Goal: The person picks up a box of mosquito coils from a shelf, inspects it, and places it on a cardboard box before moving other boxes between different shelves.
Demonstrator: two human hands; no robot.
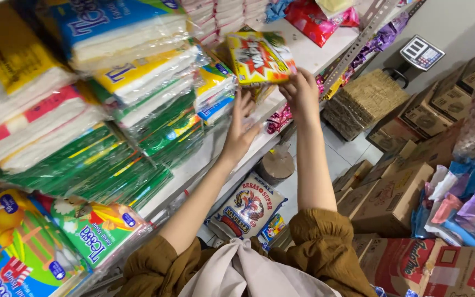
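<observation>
Overhead, a yellow box [260,56] is clamped at its lower edge by the right hand [302,94]; the left hand [241,132], fingers spread, is pressed flat beneath it against the white shelf [311,55].

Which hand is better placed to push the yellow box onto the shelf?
Probably the right hand: it already grips the yellow box at its lower corner. The left hand is open, below the box, near the white shelf.

A: What fills the left side?
B: Stacked tissue packs [138,99] in clear wrap (green, yellow, blue and red bands) on a white shelf [314,55].
A: And lower down?
B: A rice sack [247,208] stands below. Brown cardboard boxes [391,192] crowd the right, with a digital scale [421,53] behind them.
</observation>
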